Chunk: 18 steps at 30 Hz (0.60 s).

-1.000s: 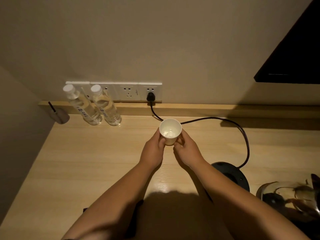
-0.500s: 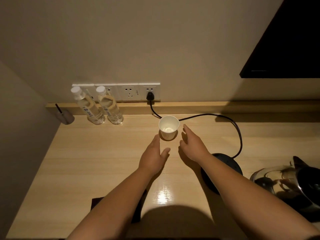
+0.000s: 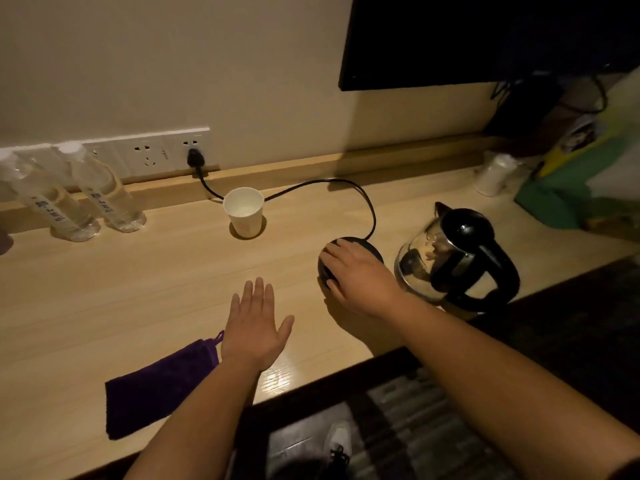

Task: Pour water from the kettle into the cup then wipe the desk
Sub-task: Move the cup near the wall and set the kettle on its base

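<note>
Seen from the head camera, the white paper cup [image 3: 243, 211] stands upright and alone on the light wooden desk [image 3: 138, 289], near the back ledge and just in front of the black power cord [image 3: 360, 197]. A little liquid or a pale glint shows at its bottom; which one cannot be told. The cord runs from a plug [image 3: 194, 157] in the white wall socket strip [image 3: 152, 154], passes behind the cup and curves down to the round black kettle base [image 3: 372, 249].

The right hand [image 3: 358, 275] lies palm down over that base, fingers spread slightly and draped on its top and left edge, gripping nothing that can be seen. The kettle [image 3: 453, 261], glass-bodied with a black lid and handle, sits on the desk just right of the base, off it, with its handle turned toward the desk's front edge. The hand is close to the kettle but not touching it.

The left hand [image 3: 256, 327] hovers flat and empty above the middle of the desk, fingers extended and loosely apart, thumb out to the right. Just left of its wrist a dark purple cloth [image 3: 156, 389] lies flat near the front edge, its small loop pointing toward the hand.

Two clear water bottles [image 3: 83, 195] with white caps stand side by side at the back left. A dark screen [image 3: 485, 36] hangs on the wall above the right side, and a green and yellow bag [image 3: 581, 178] sits at the far right.
</note>
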Each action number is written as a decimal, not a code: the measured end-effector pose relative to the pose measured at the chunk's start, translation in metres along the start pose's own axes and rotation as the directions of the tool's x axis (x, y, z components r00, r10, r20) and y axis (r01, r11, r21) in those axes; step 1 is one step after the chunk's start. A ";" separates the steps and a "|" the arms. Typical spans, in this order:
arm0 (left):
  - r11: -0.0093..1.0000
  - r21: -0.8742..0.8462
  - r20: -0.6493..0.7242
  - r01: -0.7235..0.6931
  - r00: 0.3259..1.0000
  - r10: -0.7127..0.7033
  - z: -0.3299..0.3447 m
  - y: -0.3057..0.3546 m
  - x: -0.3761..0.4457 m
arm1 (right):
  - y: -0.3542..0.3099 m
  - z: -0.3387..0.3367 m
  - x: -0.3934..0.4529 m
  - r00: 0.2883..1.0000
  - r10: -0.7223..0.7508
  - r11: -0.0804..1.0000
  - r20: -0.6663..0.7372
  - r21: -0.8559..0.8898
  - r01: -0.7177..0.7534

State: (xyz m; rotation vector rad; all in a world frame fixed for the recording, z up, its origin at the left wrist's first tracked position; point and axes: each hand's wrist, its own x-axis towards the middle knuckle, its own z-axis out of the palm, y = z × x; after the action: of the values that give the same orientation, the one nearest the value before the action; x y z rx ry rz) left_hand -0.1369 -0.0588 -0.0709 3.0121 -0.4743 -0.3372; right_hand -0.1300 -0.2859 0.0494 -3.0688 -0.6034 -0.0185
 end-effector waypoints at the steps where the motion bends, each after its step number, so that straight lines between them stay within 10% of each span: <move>1: 1.000 0.006 -0.014 -0.009 1.000 0.009 0.002 0.002 0.001 | 0.006 -0.005 -0.010 1.000 -0.006 0.999 -0.002 -0.043 0.006; 10: 0.998 0.057 -0.015 -0.018 1.000 0.019 -0.001 0.006 0.000 | 0.090 -0.053 -0.096 0.925 0.318 0.927 -0.207 -0.138 -0.350; 18: 0.998 0.066 -0.039 -0.011 0.999 0.014 -0.006 0.009 -0.001 | 0.125 -0.041 -0.145 0.591 0.791 0.584 -0.160 0.485 -0.651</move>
State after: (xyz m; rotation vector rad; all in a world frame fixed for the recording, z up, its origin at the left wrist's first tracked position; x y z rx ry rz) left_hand -0.1388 -0.0668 -0.0644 3.0716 -0.5109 -0.2666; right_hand -0.2174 -0.4570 0.0872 -2.5623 0.6545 -0.3971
